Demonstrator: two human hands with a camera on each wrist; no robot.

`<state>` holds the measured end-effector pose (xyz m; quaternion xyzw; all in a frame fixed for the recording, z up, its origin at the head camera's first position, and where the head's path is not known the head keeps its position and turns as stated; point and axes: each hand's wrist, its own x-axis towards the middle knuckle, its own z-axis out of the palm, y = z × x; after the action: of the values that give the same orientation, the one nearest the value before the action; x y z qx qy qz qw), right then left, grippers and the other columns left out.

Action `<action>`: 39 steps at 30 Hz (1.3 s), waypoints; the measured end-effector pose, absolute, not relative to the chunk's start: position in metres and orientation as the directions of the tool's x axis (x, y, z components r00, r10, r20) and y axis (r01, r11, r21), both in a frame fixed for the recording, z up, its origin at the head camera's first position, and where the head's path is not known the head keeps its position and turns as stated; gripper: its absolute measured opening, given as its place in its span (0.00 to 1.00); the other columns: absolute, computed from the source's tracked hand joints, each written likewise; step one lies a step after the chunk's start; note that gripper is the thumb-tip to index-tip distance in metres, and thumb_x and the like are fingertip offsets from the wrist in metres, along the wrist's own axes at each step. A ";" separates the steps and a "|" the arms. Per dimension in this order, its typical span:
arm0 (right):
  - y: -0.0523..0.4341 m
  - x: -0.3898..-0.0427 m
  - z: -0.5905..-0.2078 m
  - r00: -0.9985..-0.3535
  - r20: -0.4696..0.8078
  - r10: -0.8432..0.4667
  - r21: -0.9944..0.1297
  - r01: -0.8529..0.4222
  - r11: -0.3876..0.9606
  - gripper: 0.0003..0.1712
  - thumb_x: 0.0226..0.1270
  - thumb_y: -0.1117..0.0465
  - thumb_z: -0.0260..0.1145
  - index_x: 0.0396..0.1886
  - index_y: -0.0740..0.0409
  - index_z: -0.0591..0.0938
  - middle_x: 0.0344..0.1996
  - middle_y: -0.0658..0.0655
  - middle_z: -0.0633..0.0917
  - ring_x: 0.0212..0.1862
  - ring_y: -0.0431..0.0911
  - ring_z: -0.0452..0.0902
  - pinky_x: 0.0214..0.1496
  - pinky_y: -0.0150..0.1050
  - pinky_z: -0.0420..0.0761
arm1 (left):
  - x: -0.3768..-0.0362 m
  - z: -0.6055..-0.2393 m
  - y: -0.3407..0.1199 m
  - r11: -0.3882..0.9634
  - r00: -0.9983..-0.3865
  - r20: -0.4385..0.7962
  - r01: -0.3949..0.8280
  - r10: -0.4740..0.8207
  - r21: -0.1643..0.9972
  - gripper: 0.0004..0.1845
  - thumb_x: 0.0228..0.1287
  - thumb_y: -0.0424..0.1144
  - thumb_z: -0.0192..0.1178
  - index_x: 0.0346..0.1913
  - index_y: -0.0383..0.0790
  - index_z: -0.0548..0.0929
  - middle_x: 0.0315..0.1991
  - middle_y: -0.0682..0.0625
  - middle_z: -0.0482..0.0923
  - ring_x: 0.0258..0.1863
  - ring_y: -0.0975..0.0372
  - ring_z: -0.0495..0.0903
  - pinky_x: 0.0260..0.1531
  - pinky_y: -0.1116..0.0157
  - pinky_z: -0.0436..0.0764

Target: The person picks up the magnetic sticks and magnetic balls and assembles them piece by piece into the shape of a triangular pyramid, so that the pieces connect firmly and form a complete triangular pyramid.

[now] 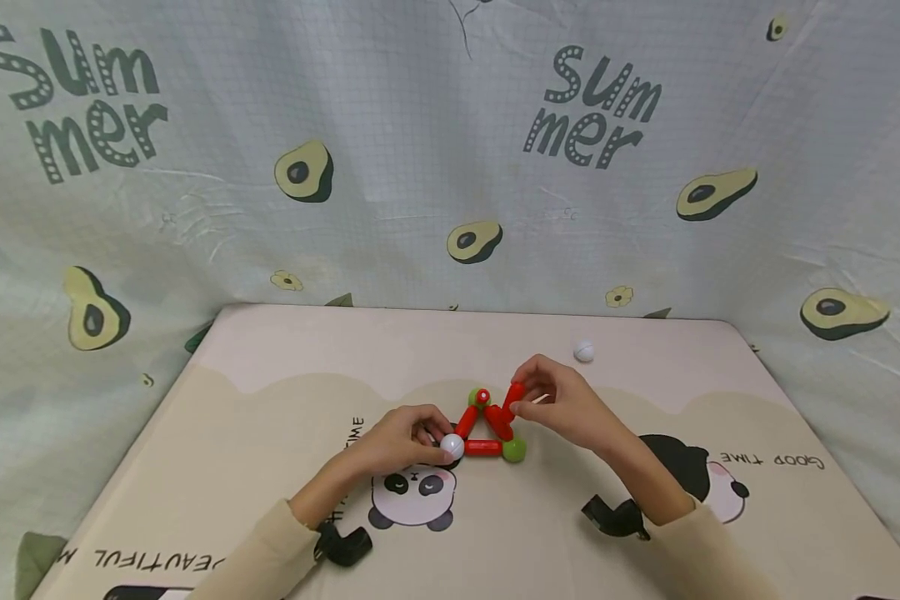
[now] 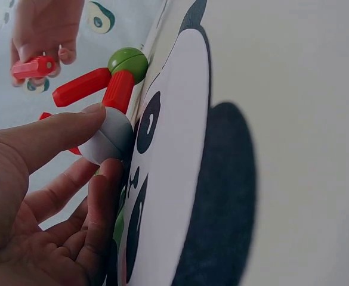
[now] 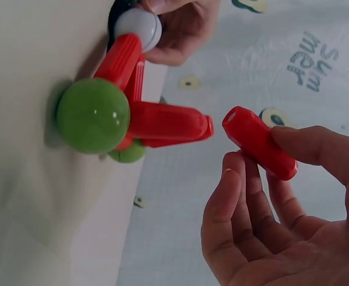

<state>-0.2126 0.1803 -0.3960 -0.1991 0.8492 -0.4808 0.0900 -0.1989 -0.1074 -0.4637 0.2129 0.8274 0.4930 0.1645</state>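
On the panda mat point(image 1: 270, 433) lies a flat triangle of red sticks point(image 1: 483, 447) joined by balls. My left hand point(image 1: 433, 439) pinches the white ball point(image 1: 452, 447) at the triangle's left corner between thumb and fingers point(image 2: 73, 128). A green ball point(image 1: 514, 450) forms the right corner, another green ball point(image 1: 480, 397) the far one. One more red stick point(image 3: 162, 122) rises at a slant from the right green ball point(image 3: 93, 115). My right hand point(image 1: 527, 402) pinches a loose red stick point(image 3: 259, 143) just above that raised stick's free end, apart from it.
A loose white ball point(image 1: 584, 351) lies on the mat behind my right hand. An avocado-print cloth point(image 1: 450, 167) hangs as a backdrop around the mat's far and side edges. Black wrist mounts point(image 1: 345, 546) sit on both forearms.
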 end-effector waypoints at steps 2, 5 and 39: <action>0.176 -0.210 -0.396 -0.897 0.052 -0.439 -0.842 -0.275 0.463 0.15 0.66 0.67 0.70 0.50 0.60 0.78 0.43 0.58 0.85 0.43 0.49 0.82 0.46 0.32 0.83 | -0.199 -0.463 -0.107 0.422 -0.855 -0.063 0.189 0.515 0.887 0.15 0.61 0.39 0.73 0.48 0.40 0.84 0.40 0.48 0.81 0.36 0.61 0.79 0.34 0.70 0.78; 0.169 -0.209 -0.396 -0.882 0.084 -0.464 -0.819 -0.326 0.473 0.15 0.66 0.67 0.70 0.51 0.60 0.80 0.43 0.56 0.85 0.43 0.47 0.82 0.46 0.32 0.83 | -0.199 -0.463 -0.107 0.424 -0.855 -0.063 0.190 0.514 0.886 0.15 0.61 0.39 0.73 0.48 0.40 0.84 0.40 0.48 0.81 0.36 0.61 0.79 0.35 0.70 0.78; 0.137 -0.210 -0.413 -0.804 0.210 -0.557 -0.651 -0.540 0.533 0.11 0.61 0.61 0.78 0.43 0.50 0.91 0.35 0.44 0.91 0.42 0.41 0.81 0.48 0.46 0.83 | -0.197 -0.461 -0.110 0.423 -0.852 -0.062 0.193 0.519 0.885 0.15 0.62 0.41 0.73 0.49 0.40 0.84 0.40 0.49 0.82 0.36 0.60 0.80 0.35 0.69 0.78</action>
<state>-0.2100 0.1374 -0.4133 -0.3131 0.8755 -0.3679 0.0114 -0.1972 -0.1095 -0.4613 0.2154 0.8270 0.4922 0.1657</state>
